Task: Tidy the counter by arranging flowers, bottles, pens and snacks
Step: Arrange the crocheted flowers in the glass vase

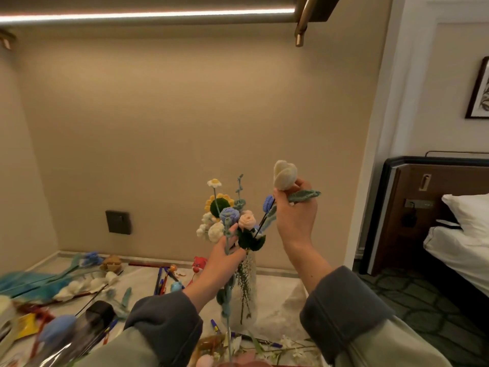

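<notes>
Head view.

Left hand (225, 256): fingers curled round the teal stem of blue rose (229, 215), held upright just in front of glass vase (250, 295) on the counter (277, 295).

Right hand (295, 215): raised above and right of the vase, pinching cream tulip (284, 174) just below the head. Green leaf (304, 196) sticking out rightward past the fingers.

In the vase: daisy (214, 183), sunflower (218, 205), pink rose (247, 219), and blue tulip (269, 203) on a dark stem leaning toward the right hand; contact there unclear.

Around on the counter: pens (160, 280) beyond the left sleeve, red figurine (199, 263) near the back wall, loose blue flower (91, 258) and white flowers (87, 283) lying at left, yellow packet (29, 324) at far left.

In the way: left forearm across the vase's lower left side; both sleeves over the near counter.

Hard to make out: dark-capped bottle (99, 311) at lower left, blurred; stems and pens at the bottom edge, cut off and blurred. Bed (463, 250) at right, partly out of frame.
</notes>
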Available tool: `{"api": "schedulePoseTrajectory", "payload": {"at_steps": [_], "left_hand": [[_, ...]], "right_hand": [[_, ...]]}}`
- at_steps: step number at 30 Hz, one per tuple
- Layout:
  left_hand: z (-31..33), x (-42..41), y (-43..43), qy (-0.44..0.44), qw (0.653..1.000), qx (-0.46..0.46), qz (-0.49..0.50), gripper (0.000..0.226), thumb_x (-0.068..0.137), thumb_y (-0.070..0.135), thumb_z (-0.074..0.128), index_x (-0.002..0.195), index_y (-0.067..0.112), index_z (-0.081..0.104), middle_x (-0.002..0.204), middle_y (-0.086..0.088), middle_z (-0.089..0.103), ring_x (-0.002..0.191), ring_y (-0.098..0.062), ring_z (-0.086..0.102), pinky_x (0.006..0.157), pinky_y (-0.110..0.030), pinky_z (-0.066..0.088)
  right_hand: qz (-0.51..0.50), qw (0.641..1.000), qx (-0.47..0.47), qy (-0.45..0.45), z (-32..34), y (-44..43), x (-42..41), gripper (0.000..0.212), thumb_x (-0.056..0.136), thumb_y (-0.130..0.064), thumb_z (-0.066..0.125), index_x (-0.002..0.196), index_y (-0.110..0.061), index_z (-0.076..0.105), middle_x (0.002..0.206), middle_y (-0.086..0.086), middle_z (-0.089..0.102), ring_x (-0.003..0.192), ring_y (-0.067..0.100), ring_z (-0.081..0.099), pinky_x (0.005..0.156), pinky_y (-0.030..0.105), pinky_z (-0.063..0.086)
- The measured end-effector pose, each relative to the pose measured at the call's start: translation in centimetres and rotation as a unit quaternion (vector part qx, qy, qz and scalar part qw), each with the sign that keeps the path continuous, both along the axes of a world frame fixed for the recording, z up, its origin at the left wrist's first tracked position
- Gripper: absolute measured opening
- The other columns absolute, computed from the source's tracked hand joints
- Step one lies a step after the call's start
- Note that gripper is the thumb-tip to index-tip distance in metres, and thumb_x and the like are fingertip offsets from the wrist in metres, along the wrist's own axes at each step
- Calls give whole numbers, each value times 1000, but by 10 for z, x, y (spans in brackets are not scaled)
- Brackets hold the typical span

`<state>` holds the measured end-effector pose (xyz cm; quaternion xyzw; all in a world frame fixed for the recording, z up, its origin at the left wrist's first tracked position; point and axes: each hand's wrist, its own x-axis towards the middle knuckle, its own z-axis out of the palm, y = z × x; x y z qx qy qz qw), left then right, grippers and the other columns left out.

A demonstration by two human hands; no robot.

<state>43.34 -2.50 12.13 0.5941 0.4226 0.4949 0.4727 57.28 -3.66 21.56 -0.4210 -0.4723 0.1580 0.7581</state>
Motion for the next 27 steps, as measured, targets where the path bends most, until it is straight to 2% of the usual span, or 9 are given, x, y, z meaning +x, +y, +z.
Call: {"api": "schedulePoseTrajectory", "payload": {"at_steps": [3,6,8,13,16,20,24,25,27], "left_hand": [[-2,-1,-1,6,1000,6,1,65,90,14,58,142,42,32,135,12,47,107,10,48,101,-36,42],[-4,-4,-1,12,1000,-13,9,61,90,14,58,141,39,36,127,9,52,116,-8,52,105,-41,43],[-6,-6,-1,13,999,-21,21,52,88,13,59,134,34,45,122,6,60,112,-12,58,100,-39,47],[-6,-10,-5,-33,998,-40,32,17,85,13,68,102,10,64,85,-12,69,74,-24,71,60,-28,56],[-5,-13,-10,-20,999,-17,28,25,78,29,76,85,9,63,63,-5,63,54,-22,64,54,-29,53],[-7,-15,-9,22,997,10,67,32,71,43,79,69,19,57,51,9,52,47,-7,48,53,-25,42],[-7,-20,-6,8,995,17,94,36,72,49,76,68,20,54,53,10,52,51,-7,51,53,-23,42],[-7,-22,-6,-5,995,14,98,37,73,50,74,70,17,56,56,7,55,54,-9,53,53,-26,43],[-7,-25,-7,-33,993,15,109,44,76,52,70,80,9,61,61,5,56,54,-10,51,53,-28,43]], "right_hand": [[1,998,-34,-46,-12,10,-2,11,86,-9,67,93,-14,60,86,10,66,80,28,63,72,46,53],[-3,995,-68,-67,-32,20,-4,12,85,-12,69,95,-10,63,87,10,67,81,26,64,72,42,53],[-8,993,-94,-75,-48,28,-5,10,85,-14,70,93,-13,64,85,7,67,78,23,63,67,36,51],[-4,981,-177,-75,-85,39,-7,11,84,-24,73,82,-28,62,72,-7,63,67,10,59,53,21,38],[20,980,-192,-57,-98,43,-9,17,83,-20,73,77,-32,61,75,-6,66,73,15,62,58,26,44],[74,974,-215,-12,-107,44,-14,17,80,-15,76,89,-23,65,89,3,71,86,21,67,75,34,53],[43,967,-252,16,-116,32,-17,53,71,-20,83,110,-18,48,103,-1,55,92,15,56,76,31,46],[41,963,-265,22,-118,25,-18,54,72,-21,82,111,-20,45,102,-2,52,90,13,54,72,30,45],[92,949,-301,14,-123,11,-23,33,79,-21,74,101,-19,50,97,1,56,82,12,55,64,25,43]]}}
